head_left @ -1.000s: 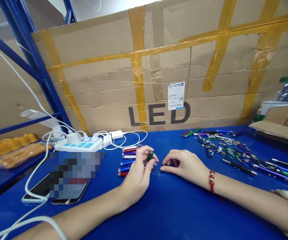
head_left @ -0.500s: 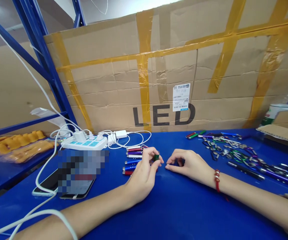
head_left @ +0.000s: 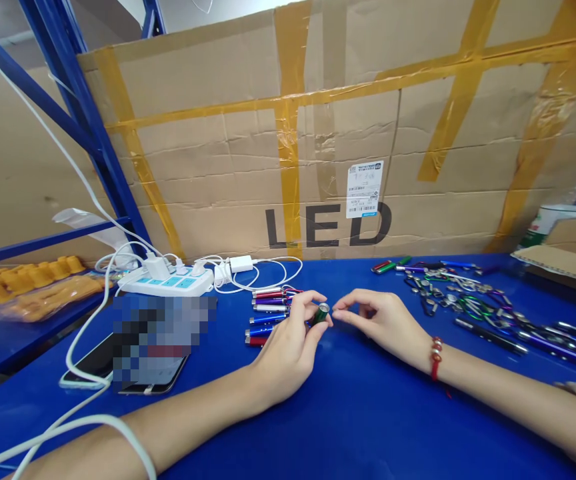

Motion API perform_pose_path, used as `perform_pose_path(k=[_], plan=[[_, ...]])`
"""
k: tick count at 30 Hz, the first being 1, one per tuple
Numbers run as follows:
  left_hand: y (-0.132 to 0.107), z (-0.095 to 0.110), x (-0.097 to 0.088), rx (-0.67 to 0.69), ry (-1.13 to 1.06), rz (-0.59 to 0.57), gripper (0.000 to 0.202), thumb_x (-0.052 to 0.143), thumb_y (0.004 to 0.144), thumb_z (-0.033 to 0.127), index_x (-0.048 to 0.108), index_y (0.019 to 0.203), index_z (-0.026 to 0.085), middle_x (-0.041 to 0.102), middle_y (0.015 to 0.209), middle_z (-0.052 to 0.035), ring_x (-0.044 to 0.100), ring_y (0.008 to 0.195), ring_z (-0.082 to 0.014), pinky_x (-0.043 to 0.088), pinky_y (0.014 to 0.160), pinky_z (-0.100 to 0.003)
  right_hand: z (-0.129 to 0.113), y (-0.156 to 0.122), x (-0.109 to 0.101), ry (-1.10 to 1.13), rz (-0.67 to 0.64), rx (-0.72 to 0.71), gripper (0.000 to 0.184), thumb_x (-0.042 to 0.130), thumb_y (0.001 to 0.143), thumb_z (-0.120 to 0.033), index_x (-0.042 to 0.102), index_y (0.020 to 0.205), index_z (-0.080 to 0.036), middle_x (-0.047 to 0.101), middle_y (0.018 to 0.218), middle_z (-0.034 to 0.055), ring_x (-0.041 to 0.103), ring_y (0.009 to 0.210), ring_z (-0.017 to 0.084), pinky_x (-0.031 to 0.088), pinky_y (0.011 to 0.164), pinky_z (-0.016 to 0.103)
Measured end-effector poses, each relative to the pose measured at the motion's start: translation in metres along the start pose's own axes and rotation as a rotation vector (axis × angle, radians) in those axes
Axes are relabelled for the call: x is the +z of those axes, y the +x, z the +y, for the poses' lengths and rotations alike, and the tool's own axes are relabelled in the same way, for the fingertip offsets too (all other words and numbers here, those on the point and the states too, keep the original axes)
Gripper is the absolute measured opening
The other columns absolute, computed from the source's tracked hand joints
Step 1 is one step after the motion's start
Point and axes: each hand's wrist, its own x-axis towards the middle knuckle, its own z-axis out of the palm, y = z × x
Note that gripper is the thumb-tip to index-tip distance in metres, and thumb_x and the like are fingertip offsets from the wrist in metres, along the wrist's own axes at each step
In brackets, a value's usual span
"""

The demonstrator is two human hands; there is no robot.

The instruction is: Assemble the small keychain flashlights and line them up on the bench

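Observation:
My left hand [head_left: 293, 350] is closed around a small green flashlight [head_left: 321, 313], its round silvery end tilted up. The rest of its barrel is hidden by my fingers. Just to the right, my right hand [head_left: 375, 315] has thumb and forefinger pinched together near that silvery end. Whatever is between those fingertips is too small to make out. Behind my left hand lies a row of small metal flashlights [head_left: 264, 320] in red, purple, white and blue, partly covered by the hand.
A heap of carabiner clips [head_left: 461, 297] and several pens [head_left: 491, 335] lie to the right. On the left are a white power strip [head_left: 168, 283] with cables and two phones [head_left: 165, 380]. A large cardboard box [head_left: 228, 167] walls off the back; an open carton [head_left: 563, 260] stands far right.
The green flashlight has tipped so its silvery end shows more. My right fingertips have come closer to it. The whole view has shifted slightly.

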Motion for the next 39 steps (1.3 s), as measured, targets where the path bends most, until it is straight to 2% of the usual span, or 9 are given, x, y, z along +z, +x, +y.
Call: perform_pose_path(k=[5,12,18,22,26,29,31,35,39], plan=[[0.002,0.001,-0.001,-0.001,0.054,-0.036,0.017,0.040,0.091,0.019,0.039,0.107,0.022,0.061,0.099,-0.0055,0.059,0.092,-0.0176,0.044,0.081,-0.032,-0.014,-0.006,-0.003,0.141,0.201,-0.111,0.022,0.053,0.083,-0.038,0.066,0.086,-0.020,0.066,0.080,0.0035,0.051,0.047,0.008,0.044,0.047,0.022],[0.004,-0.002,-0.001,0.043,0.139,-0.075,0.020,0.039,0.091,0.020,0.049,0.108,0.022,0.062,0.106,-0.0064,0.059,0.091,-0.0184,0.047,0.080,-0.031,-0.019,-0.010,-0.005,0.152,0.150,-0.369,0.015,0.054,0.085,-0.029,0.066,0.085,-0.020,0.065,0.083,0.0046,0.059,0.065,0.011,0.048,0.054,0.021],[0.007,-0.001,-0.001,0.001,0.121,-0.049,0.021,0.040,0.090,0.021,0.050,0.108,0.021,0.064,0.092,-0.0050,0.060,0.078,-0.0171,0.048,0.074,-0.030,-0.014,-0.009,-0.006,0.124,0.123,-0.380,0.018,0.056,0.083,-0.031,0.069,0.083,-0.019,0.065,0.091,0.0045,0.059,0.065,0.009,0.049,0.060,0.022],[0.010,-0.001,-0.001,-0.060,0.077,-0.012,0.020,0.040,0.089,0.023,0.049,0.107,0.020,0.062,0.081,-0.0026,0.059,0.071,-0.0157,0.048,0.069,-0.029,-0.013,-0.008,-0.006,0.088,0.068,-0.354,0.023,0.053,0.085,-0.032,0.067,0.098,-0.019,0.064,0.103,0.0033,0.056,0.057,0.006,0.048,0.057,0.020],[0.010,-0.001,-0.001,-0.119,0.045,0.025,0.020,0.040,0.089,0.026,0.048,0.107,0.019,0.062,0.087,-0.0040,0.059,0.075,-0.0162,0.049,0.071,-0.030,-0.010,-0.002,-0.014,-0.144,0.065,-0.201,0.028,0.044,0.089,-0.034,0.060,0.110,-0.024,0.062,0.107,-0.0002,0.058,0.062,0.005,0.047,0.061,0.019],[0.010,0.002,0.000,-0.141,0.038,0.021,0.021,0.041,0.089,0.029,0.049,0.107,0.019,0.061,0.086,-0.0043,0.059,0.078,-0.0169,0.049,0.072,-0.031,0.002,0.008,-0.029,-0.561,-0.021,0.003,0.027,0.041,0.090,-0.033,0.060,0.108,-0.027,0.061,0.112,-0.0015,0.060,0.092,0.011,0.045,0.076,0.021],[0.010,0.004,0.000,-0.144,0.032,0.023,0.021,0.042,0.089,0.030,0.049,0.106,0.019,0.061,0.087,-0.0047,0.059,0.080,-0.0176,0.048,0.072,-0.031,0.018,0.015,-0.041,-0.655,-0.051,0.095,0.027,0.042,0.089,-0.024,0.061,0.108,-0.023,0.061,0.112,0.0030,0.056,0.104,0.017,0.043,0.084,0.026],[0.010,0.007,0.000,-0.140,0.033,0.026,0.021,0.043,0.088,0.029,0.051,0.105,0.020,0.061,0.086,-0.0047,0.059,0.077,-0.0178,0.048,0.070,-0.030,0.051,0.023,-0.065,-0.810,-0.099,0.338,0.025,0.046,0.086,-0.011,0.062,0.106,-0.014,0.062,0.108,0.0123,0.055,0.104,0.023,0.040,0.090,0.036],[0.009,0.007,-0.001,-0.105,0.062,0.030,0.020,0.044,0.087,0.027,0.052,0.103,0.020,0.063,0.086,-0.0046,0.059,0.078,-0.0185,0.047,0.073,-0.032,0.065,0.025,-0.077,-0.915,-0.155,0.577,0.025,0.051,0.088,-0.029,0.056,0.107,-0.013,0.059,0.108,0.0076,0.057,0.095,0.018,0.047,0.083,0.040]])
